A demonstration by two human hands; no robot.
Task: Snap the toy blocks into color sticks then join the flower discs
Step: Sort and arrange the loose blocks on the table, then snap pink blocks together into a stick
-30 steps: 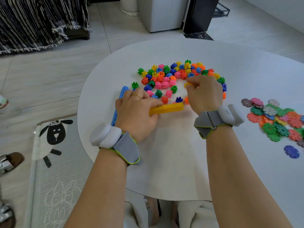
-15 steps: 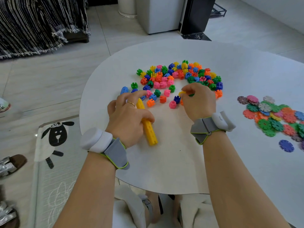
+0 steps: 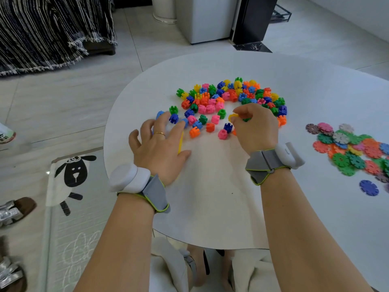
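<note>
A heap of small toy blocks (image 3: pixel 229 95) in several colours lies at the middle of the round white table (image 3: pixel 210 197). My left hand (image 3: pixel 157 148) rests flat, fingers spread, over a yellow block stick (image 3: pixel 180 142), of which only a thin strip shows. The tip of a blue stick (image 3: pixel 159 114) peeks out beyond those fingers. Just to the right, my right hand (image 3: pixel 254 129) pinches a single yellow block (image 3: pixel 231 117) at the near edge of the heap. Flower discs (image 3: pixel 353 148) lie in a loose pile at the right.
A lone blue disc (image 3: pixel 368 187) lies near the disc pile. Off the table's left edge are a sheep-print floor mat (image 3: pixel 71 171) and sandals (image 3: pixel 14 209). A white cabinet (image 3: pixel 206 17) and a striped cloth (image 3: pixel 52 28) stand beyond.
My left hand swung the yellow stick from lying sideways to pointing away, laid it on the table and spread open over it. My right hand picked a yellow block and drew it back.
</note>
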